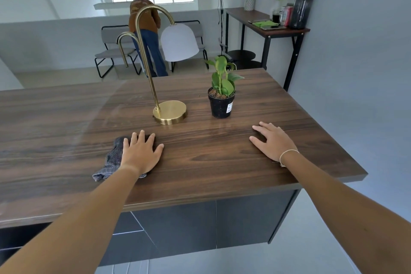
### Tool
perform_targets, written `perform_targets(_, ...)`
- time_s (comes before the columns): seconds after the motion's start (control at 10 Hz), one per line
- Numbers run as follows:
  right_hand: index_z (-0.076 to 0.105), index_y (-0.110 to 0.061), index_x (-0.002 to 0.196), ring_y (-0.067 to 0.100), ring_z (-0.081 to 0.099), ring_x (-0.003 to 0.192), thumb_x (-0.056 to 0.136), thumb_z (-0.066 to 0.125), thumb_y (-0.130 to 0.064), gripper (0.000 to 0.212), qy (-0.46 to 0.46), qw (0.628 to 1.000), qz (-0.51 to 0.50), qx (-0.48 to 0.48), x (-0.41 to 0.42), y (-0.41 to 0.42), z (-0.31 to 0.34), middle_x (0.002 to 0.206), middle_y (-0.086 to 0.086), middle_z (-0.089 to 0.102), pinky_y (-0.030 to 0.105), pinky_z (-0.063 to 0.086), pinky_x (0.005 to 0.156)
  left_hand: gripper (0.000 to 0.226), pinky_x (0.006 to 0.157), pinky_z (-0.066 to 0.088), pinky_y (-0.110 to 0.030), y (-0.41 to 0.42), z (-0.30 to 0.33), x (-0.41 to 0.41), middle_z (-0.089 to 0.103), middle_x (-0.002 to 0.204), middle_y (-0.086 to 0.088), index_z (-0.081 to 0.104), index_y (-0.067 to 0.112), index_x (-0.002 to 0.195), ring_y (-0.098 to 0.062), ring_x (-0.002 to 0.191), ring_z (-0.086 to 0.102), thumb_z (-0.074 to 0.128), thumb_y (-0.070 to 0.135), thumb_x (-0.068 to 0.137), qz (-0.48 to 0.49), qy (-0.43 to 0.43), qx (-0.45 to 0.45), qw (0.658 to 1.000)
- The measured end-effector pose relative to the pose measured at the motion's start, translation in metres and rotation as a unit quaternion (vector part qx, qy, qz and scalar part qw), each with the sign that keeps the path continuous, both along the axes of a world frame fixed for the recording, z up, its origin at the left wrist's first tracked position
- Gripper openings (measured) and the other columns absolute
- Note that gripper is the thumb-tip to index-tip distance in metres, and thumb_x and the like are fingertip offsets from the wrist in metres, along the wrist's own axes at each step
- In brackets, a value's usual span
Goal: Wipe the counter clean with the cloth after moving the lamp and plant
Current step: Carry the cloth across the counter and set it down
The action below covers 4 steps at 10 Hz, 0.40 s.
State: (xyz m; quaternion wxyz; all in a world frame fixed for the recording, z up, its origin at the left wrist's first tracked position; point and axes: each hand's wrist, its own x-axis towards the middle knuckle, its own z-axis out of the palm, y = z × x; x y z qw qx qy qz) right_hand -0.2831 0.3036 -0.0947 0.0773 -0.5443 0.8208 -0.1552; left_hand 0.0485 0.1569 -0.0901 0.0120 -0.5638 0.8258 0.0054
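A dark wooden counter (66, 122) fills the view. A brass lamp (170, 111) with a curved stem and a white shade stands near its middle. Right of the lamp is a small green plant in a black pot (221, 104). A dark grey cloth (112, 158) lies crumpled near the front edge. My left hand (141, 151) rests flat on the cloth with fingers spread, covering its right part. My right hand (272, 141) lies flat on the bare wood at the right, fingers apart, holding nothing.
Behind the counter a person (145, 35) stands with their back turned, near a grey bench (111, 51). A tall side table (264, 24) at the back right carries a black bottle, a green cloth and small items. The counter's right edge drops off beside a grey wall.
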Motion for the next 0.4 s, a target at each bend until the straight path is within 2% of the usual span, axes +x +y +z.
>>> perform_targets(0.1, 0.038, -0.027, 0.141, 0.02, 0.017, 0.144, 0.093, 0.039, -0.049, 0.053, 0.002, 1.0, 0.003, 0.004, 0.0, 0.0, 0.002, 0.155, 0.0, 0.026, 0.037, 0.009, 0.118, 0.06, 0.117, 0.005, -0.046, 0.006, 0.003, -0.006, 0.014, 0.157, -0.011, 0.02, 0.017, 0.146, -0.03, 0.145, 0.008, 0.021, 0.047, 0.094, -0.027, 0.001, -0.03, 0.999)
perform_targets(0.3, 0.038, -0.025, 0.141, 0.02, 0.018, 0.144, 0.093, 0.039, -0.047, 0.052, -0.008, 1.0, 0.008, 0.004, 0.002, 0.003, 0.004, 0.155, 0.001, 0.026, 0.036, 0.01, 0.118, 0.059, 0.118, 0.006, -0.038, 0.033, 0.0, -0.03, 0.015, 0.158, -0.007, 0.022, 0.019, 0.146, -0.025, 0.145, 0.01, 0.028, 0.047, 0.094, -0.088, 0.11, 0.038, 0.989)
perform_targets(0.4, 0.041, -0.024, 0.14, 0.019, 0.019, 0.144, 0.093, 0.041, -0.047, 0.052, -0.01, 1.0, 0.005, -0.014, 0.004, 0.004, 0.004, 0.154, 0.0, 0.028, 0.035, 0.01, 0.118, 0.058, 0.118, 0.006, -0.036, 0.039, -0.002, -0.028, 0.017, 0.157, -0.005, 0.024, 0.02, 0.145, -0.023, 0.145, 0.011, 0.029, 0.046, 0.094, -0.08, 0.133, 0.033, 0.987)
